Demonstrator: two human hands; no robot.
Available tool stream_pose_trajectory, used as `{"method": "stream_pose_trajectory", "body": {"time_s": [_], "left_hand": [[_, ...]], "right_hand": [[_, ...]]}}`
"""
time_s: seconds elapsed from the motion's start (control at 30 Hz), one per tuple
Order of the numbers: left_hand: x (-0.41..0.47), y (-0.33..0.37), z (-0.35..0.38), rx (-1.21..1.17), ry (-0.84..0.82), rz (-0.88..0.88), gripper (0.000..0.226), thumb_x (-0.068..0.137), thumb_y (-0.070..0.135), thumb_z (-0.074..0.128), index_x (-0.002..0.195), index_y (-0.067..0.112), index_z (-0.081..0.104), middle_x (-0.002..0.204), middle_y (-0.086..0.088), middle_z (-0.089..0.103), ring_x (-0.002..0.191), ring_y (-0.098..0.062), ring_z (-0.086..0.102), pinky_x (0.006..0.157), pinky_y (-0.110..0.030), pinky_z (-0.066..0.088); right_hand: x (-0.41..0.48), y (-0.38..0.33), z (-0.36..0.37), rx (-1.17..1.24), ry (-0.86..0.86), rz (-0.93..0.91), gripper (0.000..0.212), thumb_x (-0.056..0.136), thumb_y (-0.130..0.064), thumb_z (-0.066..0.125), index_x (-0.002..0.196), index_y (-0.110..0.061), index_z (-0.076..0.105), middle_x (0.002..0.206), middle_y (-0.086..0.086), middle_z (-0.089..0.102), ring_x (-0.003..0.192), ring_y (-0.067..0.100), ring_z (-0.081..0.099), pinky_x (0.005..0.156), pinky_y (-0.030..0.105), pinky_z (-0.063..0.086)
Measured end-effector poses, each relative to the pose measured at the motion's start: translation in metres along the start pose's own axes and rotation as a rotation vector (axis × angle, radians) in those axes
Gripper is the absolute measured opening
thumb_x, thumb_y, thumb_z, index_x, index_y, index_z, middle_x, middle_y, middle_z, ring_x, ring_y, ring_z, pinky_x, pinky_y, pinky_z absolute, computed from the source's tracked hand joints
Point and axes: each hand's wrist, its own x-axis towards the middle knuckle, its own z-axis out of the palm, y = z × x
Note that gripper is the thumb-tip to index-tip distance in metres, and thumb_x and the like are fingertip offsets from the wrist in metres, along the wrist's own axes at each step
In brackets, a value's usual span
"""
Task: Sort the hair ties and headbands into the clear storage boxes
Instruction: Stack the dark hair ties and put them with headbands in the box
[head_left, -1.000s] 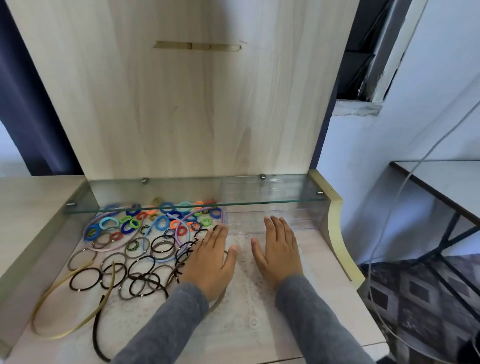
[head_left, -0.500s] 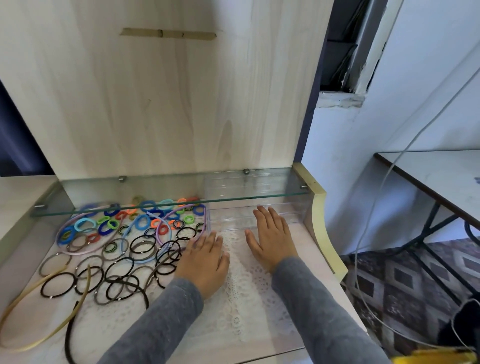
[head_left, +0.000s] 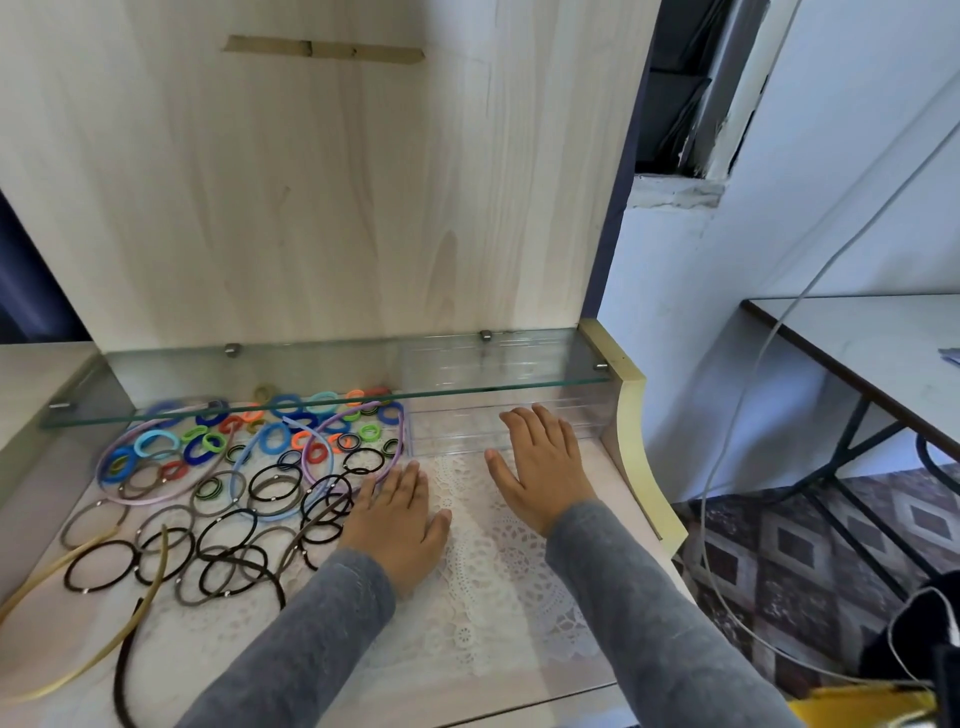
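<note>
Lying tangled on the left of the pale wooden desk (head_left: 621, 493), thin dark elastic hair ties (head_left: 228, 540) and bright fabric hair ties (head_left: 208, 441) overlap slim curved plastic headbands (head_left: 136, 618), so lifting one could drag others along. The clear plastic storage box (head_left: 457, 431) sits far right beneath a glass shelf (head_left: 311, 374). The left hand (head_left: 400, 525) and right hand (head_left: 545, 467) lie flat on a white lace mat (head_left: 483, 587), holding nothing.

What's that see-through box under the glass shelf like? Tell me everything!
The clear plastic storage box is long and low, with see-through walls. It sits flat at the desk's back right, partly under the glass shelf, just right of the coloured hair ties. No ties show inside it. The right hand stretches straight fingers over its front edge; I cannot tell if they touch.
</note>
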Motion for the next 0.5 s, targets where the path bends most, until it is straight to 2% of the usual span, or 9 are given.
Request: {"method": "stream_pose_trajectory", "body": {"time_s": [0.07,0.2,0.33,0.43,0.5], "left_hand": [[0.001,-0.002,0.0,-0.012,0.004,0.006,0.064,0.1,0.047,0.01,0.153,0.014,-0.003,0.161,-0.002,-0.009,0.147,-0.016,-0.009,0.119,-0.041,-0.007],[0.002,-0.005,-0.004,-0.029,0.046,0.032,0.061,0.101,0.045,0.012,0.154,0.015,0.003,0.161,0.0,-0.003,0.148,-0.014,-0.005,0.119,-0.04,-0.007],[-0.002,-0.013,-0.012,-0.051,0.108,0.114,0.053,0.103,0.04,0.017,0.152,0.021,0.021,0.16,0.003,0.013,0.148,-0.013,0.004,0.12,-0.038,-0.004],[-0.006,-0.021,-0.019,-0.168,0.208,0.131,0.044,0.101,0.034,0.03,0.143,0.025,0.043,0.154,0.002,0.032,0.143,-0.015,0.026,0.119,-0.034,0.014],[-0.01,-0.027,-0.025,-0.261,0.326,0.103,0.036,0.097,0.025,0.041,0.128,0.026,0.06,0.14,0.005,0.052,0.124,-0.015,0.05,0.109,-0.033,0.033]], "right_hand": [[-0.003,-0.001,-0.001,0.002,0.015,-0.007,0.076,0.08,-0.057,0.002,0.14,-0.022,0.032,0.148,-0.004,0.031,0.143,0.017,0.013,0.117,0.04,0.003],[-0.012,0.0,-0.003,0.014,0.046,-0.015,0.065,0.083,-0.055,0.008,0.132,-0.023,0.037,0.141,-0.006,0.036,0.142,0.015,0.013,0.118,0.042,0.002],[-0.022,0.0,-0.006,0.049,0.066,-0.024,0.058,0.084,-0.055,0.011,0.122,-0.023,0.041,0.134,-0.006,0.04,0.141,0.016,0.015,0.116,0.039,0.0],[-0.023,0.002,-0.009,0.12,0.104,-0.003,0.055,0.086,-0.055,0.016,0.12,-0.022,0.043,0.13,-0.006,0.042,0.136,0.016,0.024,0.117,0.038,0.005],[-0.02,0.006,-0.015,0.208,0.183,0.059,0.051,0.09,-0.053,0.024,0.122,-0.019,0.045,0.126,-0.003,0.046,0.128,0.016,0.034,0.115,0.041,0.021]]}}
